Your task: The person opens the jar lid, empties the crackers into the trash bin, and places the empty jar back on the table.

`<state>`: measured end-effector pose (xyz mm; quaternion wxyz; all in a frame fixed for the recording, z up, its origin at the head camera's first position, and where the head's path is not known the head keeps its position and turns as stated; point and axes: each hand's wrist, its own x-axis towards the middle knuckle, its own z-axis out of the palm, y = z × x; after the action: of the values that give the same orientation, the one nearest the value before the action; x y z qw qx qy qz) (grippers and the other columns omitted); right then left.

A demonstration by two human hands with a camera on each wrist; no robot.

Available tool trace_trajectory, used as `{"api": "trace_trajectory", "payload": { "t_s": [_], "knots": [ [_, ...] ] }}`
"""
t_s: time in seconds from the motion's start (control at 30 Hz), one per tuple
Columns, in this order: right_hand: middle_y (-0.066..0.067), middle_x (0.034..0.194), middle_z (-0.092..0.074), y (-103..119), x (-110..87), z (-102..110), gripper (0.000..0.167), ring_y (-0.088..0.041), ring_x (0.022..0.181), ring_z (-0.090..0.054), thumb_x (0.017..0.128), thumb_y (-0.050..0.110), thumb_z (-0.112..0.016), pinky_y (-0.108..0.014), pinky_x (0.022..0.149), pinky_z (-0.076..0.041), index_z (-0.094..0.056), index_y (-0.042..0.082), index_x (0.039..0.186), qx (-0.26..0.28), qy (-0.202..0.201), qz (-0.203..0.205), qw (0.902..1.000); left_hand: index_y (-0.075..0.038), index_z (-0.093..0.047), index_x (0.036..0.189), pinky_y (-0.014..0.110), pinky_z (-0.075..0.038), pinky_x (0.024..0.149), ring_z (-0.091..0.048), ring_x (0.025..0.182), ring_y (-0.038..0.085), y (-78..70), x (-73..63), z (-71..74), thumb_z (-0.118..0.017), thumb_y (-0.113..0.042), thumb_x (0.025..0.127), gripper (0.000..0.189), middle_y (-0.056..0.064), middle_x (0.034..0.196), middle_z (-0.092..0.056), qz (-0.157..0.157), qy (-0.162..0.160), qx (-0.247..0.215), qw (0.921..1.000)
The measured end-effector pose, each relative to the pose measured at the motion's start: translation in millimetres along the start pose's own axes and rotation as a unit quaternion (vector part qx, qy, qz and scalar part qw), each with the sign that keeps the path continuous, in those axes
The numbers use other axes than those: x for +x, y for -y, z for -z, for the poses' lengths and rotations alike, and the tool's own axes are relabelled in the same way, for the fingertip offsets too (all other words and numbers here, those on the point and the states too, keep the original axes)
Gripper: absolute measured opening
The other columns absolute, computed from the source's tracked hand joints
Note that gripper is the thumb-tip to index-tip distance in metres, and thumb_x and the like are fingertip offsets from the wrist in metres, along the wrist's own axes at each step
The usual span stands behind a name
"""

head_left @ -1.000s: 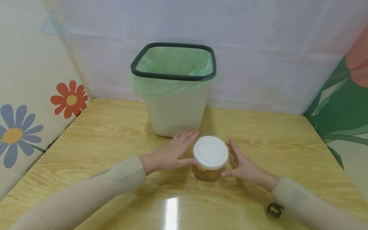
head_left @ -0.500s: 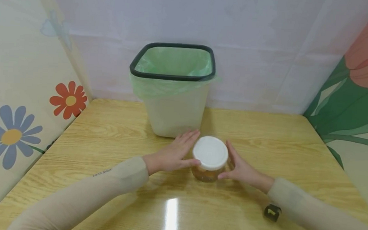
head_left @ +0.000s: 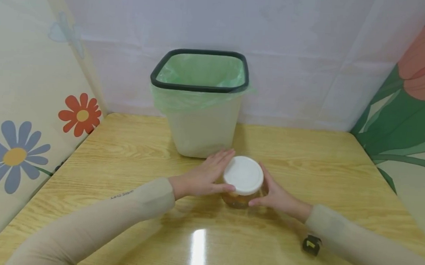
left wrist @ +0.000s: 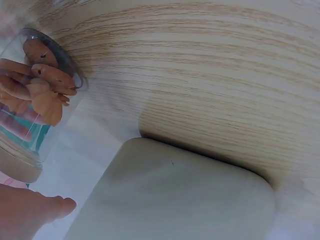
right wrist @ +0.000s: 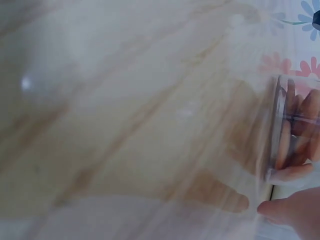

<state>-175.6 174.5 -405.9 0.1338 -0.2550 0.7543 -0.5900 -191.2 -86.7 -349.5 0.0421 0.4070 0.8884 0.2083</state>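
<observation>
A clear jar (head_left: 238, 201) with a white lid (head_left: 244, 174) stands on the table in front of the bin. Brown and orange-brown pieces (left wrist: 50, 82) lie inside it; some look leaf-shaped. My left hand (head_left: 208, 175) is at the jar's left side, fingers straight, its thumb over the lid's front edge. At the right side, my right hand (head_left: 274, 192) holds the jar, thumb in front and fingers partly hidden behind it. In the right wrist view the thumb (right wrist: 287, 210) is close beside the jar, blurred.
A pale trash bin (head_left: 203, 128) with a dark rim and a green bag liner (head_left: 204, 69) stands just behind my left hand. A small black tape measure (head_left: 312, 245) lies by the right sleeve. The wood-grain table (head_left: 137, 145) meets flower-printed cloth walls.
Both hands have closed in slightly on the jar, the left moving right and the right moving left. The jar has stayed in place.
</observation>
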Motion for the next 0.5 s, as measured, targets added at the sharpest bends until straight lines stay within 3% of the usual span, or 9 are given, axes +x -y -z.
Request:
{"api": "trace_trajectory", "payload": {
  "t_s": [0.5],
  "knots": [
    [-0.029,0.155,-0.014,-1.7,6.8,-4.8,0.119,-0.048,0.139,-0.017,0.068,-0.002,-0.082,-0.063,0.110,-0.006,0.001,-0.001,0.153,-0.003,0.001,0.009,1.0000,-0.001,-0.005,0.155,0.056,-0.001,0.114,0.006,0.147,0.034,-4.2,11.6,-0.4,-0.061,-0.051,0.092,0.098,0.015,0.161,-0.003,-0.022,0.031,0.040,0.9985]
  ]
}}
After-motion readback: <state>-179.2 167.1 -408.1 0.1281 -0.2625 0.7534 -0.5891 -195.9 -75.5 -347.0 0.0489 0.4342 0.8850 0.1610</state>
